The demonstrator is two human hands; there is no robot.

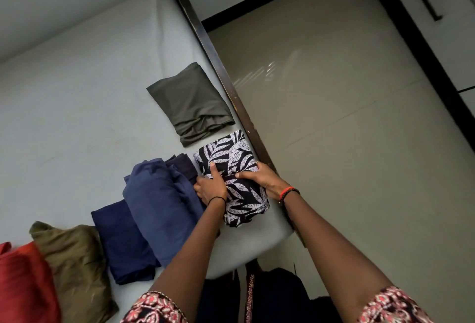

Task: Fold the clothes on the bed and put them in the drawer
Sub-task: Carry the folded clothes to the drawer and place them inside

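Sleeves [154,307]: red and black pattern, at 6 o'clock, closest of all.
Red cloth [23,281]: at 8 o'clock on the bed, touching the brown cloth.
Brown cloth [77,258]: crumpled, between the red cloth and the navy cloth.
Navy cloth [120,243]: folded, partly under the blue cloth.
Blue cloth [159,201]: loosely folded, touching the print cloth at its 9 o'clock side.
Left grip [212,185]: thumb on top of the print cloth, fingers curled down its 9 o'clock side, holding it.
Right grip [259,177]: thumb on top, fingers curled round the 3 o'clock edge, holding it too.
Print cloth [231,153]: black and white leaves, folded, on the bed by the frame, held between both grips.
Green cloth [190,101]: folded flat, near the print cloth at its 11 o'clock.
Bed [77,91]: pale grey sheet.
Frame [218,65]: dark, along the bed's 3 o'clock edge.
Floor [334,91]: shiny beige, past the frame.
Cupboard [449,27]: far off at 1 o'clock, with a dark handle [428,2].
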